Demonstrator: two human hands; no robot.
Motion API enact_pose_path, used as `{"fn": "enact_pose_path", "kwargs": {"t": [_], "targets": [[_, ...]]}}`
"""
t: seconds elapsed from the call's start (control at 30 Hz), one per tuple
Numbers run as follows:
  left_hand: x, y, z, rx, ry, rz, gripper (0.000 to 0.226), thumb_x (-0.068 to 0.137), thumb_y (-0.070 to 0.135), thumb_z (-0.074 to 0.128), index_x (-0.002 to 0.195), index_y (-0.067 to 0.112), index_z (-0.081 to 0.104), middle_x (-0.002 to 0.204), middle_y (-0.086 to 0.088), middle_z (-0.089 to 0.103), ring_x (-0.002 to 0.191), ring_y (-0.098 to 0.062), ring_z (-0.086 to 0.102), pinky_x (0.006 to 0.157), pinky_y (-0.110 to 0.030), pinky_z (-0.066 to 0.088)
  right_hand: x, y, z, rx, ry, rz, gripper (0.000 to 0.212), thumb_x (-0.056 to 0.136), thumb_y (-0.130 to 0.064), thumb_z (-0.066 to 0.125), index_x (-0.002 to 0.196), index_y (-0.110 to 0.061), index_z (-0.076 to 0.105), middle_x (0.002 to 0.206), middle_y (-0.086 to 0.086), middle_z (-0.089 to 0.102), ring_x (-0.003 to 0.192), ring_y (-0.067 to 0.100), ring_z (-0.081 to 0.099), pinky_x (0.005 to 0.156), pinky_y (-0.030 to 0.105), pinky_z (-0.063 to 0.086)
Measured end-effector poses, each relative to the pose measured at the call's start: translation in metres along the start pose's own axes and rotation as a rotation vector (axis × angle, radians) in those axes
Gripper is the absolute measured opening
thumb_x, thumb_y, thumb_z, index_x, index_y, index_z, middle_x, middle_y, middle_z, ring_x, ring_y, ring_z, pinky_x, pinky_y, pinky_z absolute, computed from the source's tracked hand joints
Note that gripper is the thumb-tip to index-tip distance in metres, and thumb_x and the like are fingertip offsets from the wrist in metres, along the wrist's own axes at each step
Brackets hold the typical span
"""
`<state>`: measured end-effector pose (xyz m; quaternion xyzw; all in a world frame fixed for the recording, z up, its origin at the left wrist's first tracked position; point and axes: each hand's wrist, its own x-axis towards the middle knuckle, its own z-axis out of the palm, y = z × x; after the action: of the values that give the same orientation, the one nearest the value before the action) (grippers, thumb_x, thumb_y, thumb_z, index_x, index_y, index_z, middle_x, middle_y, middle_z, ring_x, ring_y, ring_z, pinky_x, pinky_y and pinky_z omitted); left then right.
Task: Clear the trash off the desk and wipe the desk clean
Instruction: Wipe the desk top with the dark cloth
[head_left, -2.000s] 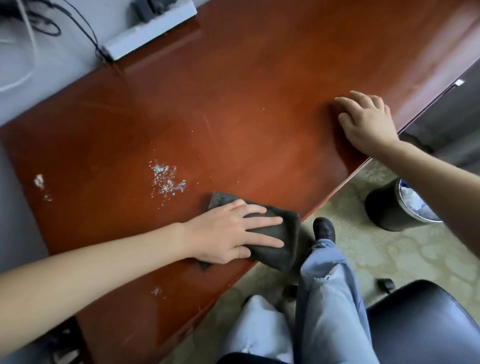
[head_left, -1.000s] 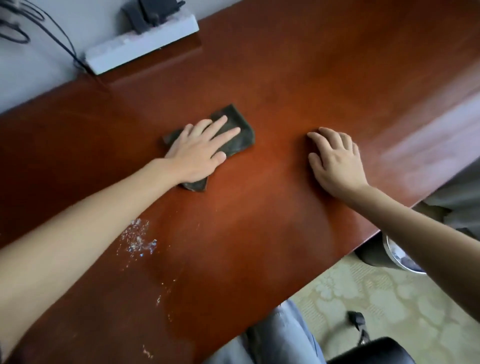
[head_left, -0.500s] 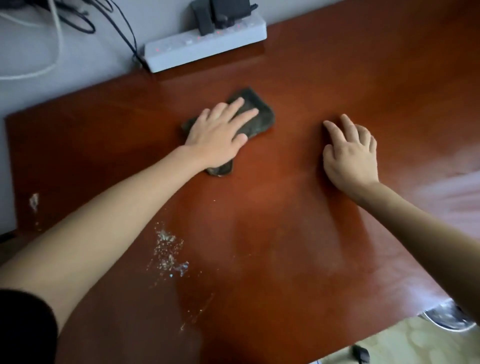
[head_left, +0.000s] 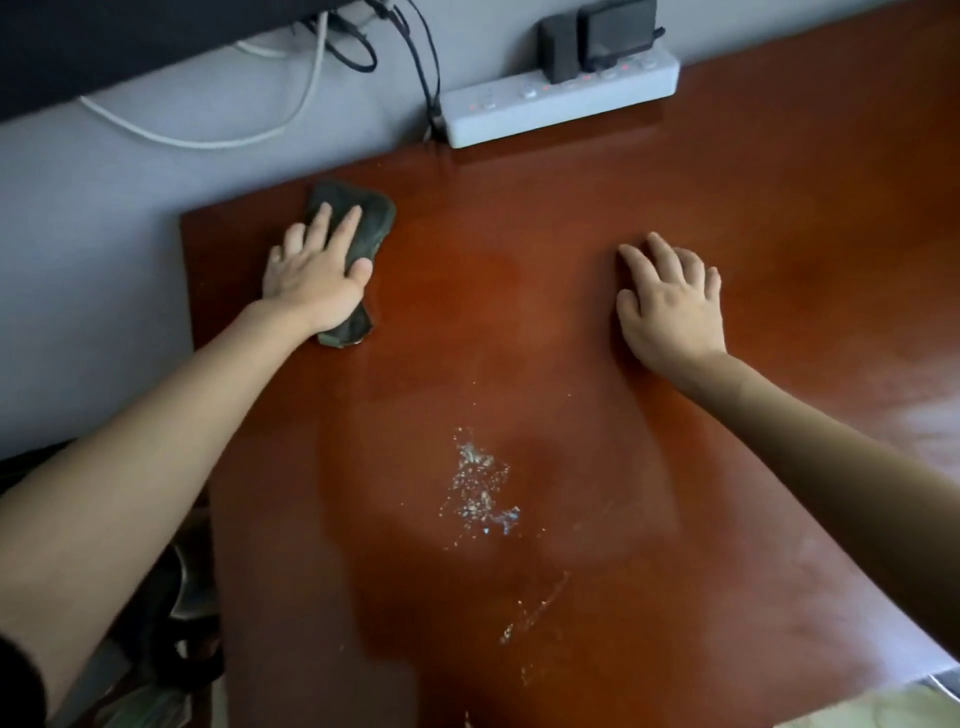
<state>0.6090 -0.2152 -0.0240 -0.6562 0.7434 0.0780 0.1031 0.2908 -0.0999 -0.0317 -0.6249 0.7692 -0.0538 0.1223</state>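
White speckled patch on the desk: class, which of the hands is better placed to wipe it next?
Probably the left hand: it already presses the dark cloth flat, while the right hand rests bare on the desk.

Dark cloth (head_left: 363, 223) flat on red-brown worktop (head_left: 571, 322), far left corner.
Cloth crumpled, grey-green, pressed beneath a palm. Pale speckled residue (head_left: 480, 483) lies mid-worktop, well apart from cloth, towards the near edge.

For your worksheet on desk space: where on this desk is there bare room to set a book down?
Bare: between left hand and right hand, and right of the right hand. Crowded: power strip at the back, cloth far left, speckled patch near centre.
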Motion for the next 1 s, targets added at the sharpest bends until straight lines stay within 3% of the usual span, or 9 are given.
{"fn": "enact_pose_path", "kwargs": {"t": [0.17, 0.23, 0.4, 0.67, 0.83, 1.0], "targets": [[-0.027, 0.057, 0.016, 0.052, 0.086, 0.383, 0.059, 0.095, 0.042, 0.03, 0.147, 0.04, 0.003, 0.158, 0.004, 0.001, 0.139, -0.023, 0.013, 0.109, -0.043, 0.018, 0.007, -0.019, 0.009, -0.008, -0.001, 0.0, 0.046, 0.098, -0.029, 0.031, 0.144, -0.027, 0.027, 0.155, 0.005, 0.02, 0.14, 0.03, 0.015, 0.112, 0.053, 0.009], [-0.015, 0.077, 0.016, 0.08, 0.106, 0.461, 0.058, 0.096, 0.043, 0.027, 0.147, 0.039, 0.001, 0.158, 0.004, 0.001, 0.139, -0.022, 0.014, 0.108, -0.043, 0.019, 0.007, -0.021, 0.01, -0.01, 0.018, 0.015, 0.046, 0.098, -0.029, 0.031, 0.144, -0.027, 0.028, 0.154, 0.005, 0.021, 0.139, 0.031, 0.015, 0.112, 0.053, 0.011], [0.047, 0.052, -0.001, 0.117, 0.105, 0.426, 0.056, 0.096, 0.044, 0.027, 0.147, 0.038, 0.005, 0.158, 0.002, 0.004, 0.139, -0.024, 0.016, 0.107, -0.045, 0.021, 0.008, -0.02, 0.009, -0.04, 0.026, 0.022, 0.046, 0.097, -0.03, 0.032, 0.143, -0.027, 0.03, 0.154, 0.004, 0.023, 0.138, 0.031, 0.017, 0.113, 0.051, 0.015], [0.07, -0.069, -0.011, 0.059, 0.09, 0.218, 0.058, 0.093, 0.045, 0.033, 0.147, 0.036, 0.013, 0.157, 0.0, 0.014, 0.139, -0.027, 0.018, 0.108, -0.049, 0.021, 0.011, -0.035, 0.007, 0.005, 0.04, 0.092, 0.048, 0.092, -0.022, 0.04, 0.14, -0.025, 0.036, 0.152, 0.005, 0.027, 0.135, 0.033, 0.021, 0.112, 0.051, 0.017], [0.019, -0.118, 0.006, 0.036, 0.08, 0.163, 0.059, 0.094, 0.043, 0.034, 0.148, 0.036, 0.01, 0.158, 0.0, 0.006, 0.138, -0.027, 0.016, 0.107, -0.047, 0.021, 0.015, -0.075, 0.008, -0.013, -0.069, -0.101, 0.051, 0.094, -0.033, 0.042, 0.144, -0.032, 0.028, 0.155, 0.003, 0.017, 0.139, 0.03, 0.014, 0.113, 0.053, 0.012], [-0.04, -0.091, 0.021, 0.091, 0.115, 0.361, 0.065, 0.087, 0.049, 0.029, 0.148, 0.037, 0.008, 0.158, 0.0, 0.009, 0.135, -0.026, 0.023, 0.1, -0.045, 0.027, 0.022, -0.117, 0.02, -0.097, -0.167, -0.14, 0.053, 0.096, -0.042, 0.034, 0.146, -0.038, 0.017, 0.157, 0.001, 0.009, 0.141, 0.03, 0.007, 0.115, 0.052, 0.008]]}}
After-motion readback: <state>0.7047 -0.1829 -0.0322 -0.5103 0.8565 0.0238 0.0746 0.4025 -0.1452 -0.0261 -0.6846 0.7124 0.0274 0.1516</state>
